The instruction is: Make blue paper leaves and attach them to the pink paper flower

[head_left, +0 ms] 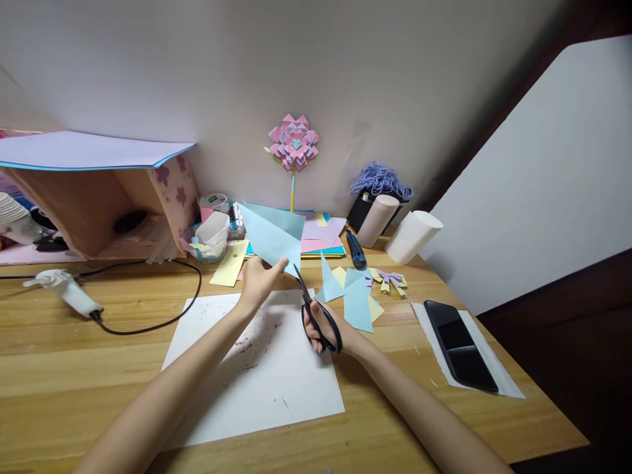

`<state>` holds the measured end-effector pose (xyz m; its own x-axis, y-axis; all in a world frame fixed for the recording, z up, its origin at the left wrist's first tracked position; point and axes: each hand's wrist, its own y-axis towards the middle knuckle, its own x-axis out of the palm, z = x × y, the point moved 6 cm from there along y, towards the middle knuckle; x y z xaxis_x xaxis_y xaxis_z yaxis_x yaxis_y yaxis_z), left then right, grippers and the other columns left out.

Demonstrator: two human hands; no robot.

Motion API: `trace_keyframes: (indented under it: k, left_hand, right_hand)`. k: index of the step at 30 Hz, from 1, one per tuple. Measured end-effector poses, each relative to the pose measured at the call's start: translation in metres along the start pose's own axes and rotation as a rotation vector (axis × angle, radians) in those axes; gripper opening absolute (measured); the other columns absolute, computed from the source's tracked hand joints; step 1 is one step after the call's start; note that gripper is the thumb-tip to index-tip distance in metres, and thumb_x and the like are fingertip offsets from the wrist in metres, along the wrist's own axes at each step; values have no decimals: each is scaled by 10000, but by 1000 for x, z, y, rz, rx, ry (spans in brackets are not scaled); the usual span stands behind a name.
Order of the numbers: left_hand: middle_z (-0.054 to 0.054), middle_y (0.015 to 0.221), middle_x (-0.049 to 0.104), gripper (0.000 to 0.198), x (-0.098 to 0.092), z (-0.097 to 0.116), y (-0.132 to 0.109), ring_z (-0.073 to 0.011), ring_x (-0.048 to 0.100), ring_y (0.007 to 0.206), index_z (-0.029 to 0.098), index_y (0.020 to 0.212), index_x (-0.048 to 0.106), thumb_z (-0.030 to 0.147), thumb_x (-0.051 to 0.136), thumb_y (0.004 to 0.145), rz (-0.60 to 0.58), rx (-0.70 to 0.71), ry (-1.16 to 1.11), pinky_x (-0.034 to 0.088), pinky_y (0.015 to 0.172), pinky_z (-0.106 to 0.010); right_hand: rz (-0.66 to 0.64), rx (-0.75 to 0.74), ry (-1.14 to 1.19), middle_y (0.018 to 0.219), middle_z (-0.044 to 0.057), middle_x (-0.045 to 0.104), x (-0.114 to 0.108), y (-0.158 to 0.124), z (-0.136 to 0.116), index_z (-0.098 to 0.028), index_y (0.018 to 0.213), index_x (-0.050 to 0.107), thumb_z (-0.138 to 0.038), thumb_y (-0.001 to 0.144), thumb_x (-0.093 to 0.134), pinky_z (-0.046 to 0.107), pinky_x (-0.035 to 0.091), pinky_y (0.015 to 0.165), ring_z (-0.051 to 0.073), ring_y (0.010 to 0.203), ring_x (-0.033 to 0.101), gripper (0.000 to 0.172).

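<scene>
A folded sheet of light blue paper (271, 234) is pinched between the thumb and fingers of my left hand (261, 280), raised above the table. My right hand (320, 324) has its fingers through the handles of black scissors (305, 293). The scissor tips reach the paper's lower right corner, close to my left thumb. Whether the blades have cut into it I cannot tell. Below both hands lies a large white sheet (296, 388) with red smudges. Cut pieces of light blue paper (357, 306) and yellow paper (375, 308) lie right of the scissors.
A glue gun (69, 293) with a black cord rests at left, before a cardboard box (170, 197). Behind stand a paper flower (295, 141) and stacked coloured paper (323, 243). A utility knife (355, 250), white roll (413, 237) and phone (459, 345) are at right.
</scene>
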<state>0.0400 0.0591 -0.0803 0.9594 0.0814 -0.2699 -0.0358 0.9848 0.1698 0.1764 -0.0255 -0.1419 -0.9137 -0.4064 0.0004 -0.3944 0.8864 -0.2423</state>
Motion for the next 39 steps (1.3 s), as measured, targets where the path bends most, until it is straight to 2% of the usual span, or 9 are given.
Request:
trace_keyframes:
  k: [9, 19, 28, 34, 39]
  left_hand:
    - [-76, 606, 657, 321, -2, -3, 6, -179, 598, 570, 115, 617, 629, 434, 612, 641, -18, 19, 31, 410, 520, -241]
    - [-48, 538, 615, 331, -2, 1, 4, -147, 555, 509, 109, 558, 591, 427, 612, 646, -40, 30, 27, 363, 474, -219]
    - [-63, 556, 632, 329, -1, 4, 3, -163, 574, 527, 105, 592, 614, 431, 628, 632, -58, -4, 26, 386, 487, -229]
    - [-62, 567, 628, 321, 2, 7, 2, -161, 573, 547, 99, 626, 626, 420, 627, 645, -103, 0, 0, 384, 495, -224]
    - [-53, 556, 616, 305, 5, 12, -3, -140, 551, 525, 102, 584, 604, 400, 633, 643, -156, -11, -18, 368, 480, -210]
  right_hand:
    - [-17, 47, 124, 384, -101, 359, 10, 16, 1, -191, 718, 379, -858, 564, 235, 188, 377, 312, 103, 318, 491, 699]
    - [71, -1, 84, 381, -121, 320, 9, 11, 0, -195, 721, 378, -813, 605, 340, 157, 344, 292, 74, 282, 441, 630]
    - [121, -35, 16, 394, -120, 316, 7, 5, -5, -195, 717, 372, -756, 659, 392, 141, 342, 291, 66, 292, 451, 564]
    - [73, -38, 91, 405, -111, 350, 10, 7, 3, -192, 733, 380, -815, 605, 325, 162, 371, 313, 78, 316, 474, 638]
    - [94, -29, 110, 406, -109, 352, 11, 6, 1, -194, 726, 381, -827, 586, 319, 164, 369, 317, 77, 319, 469, 652]
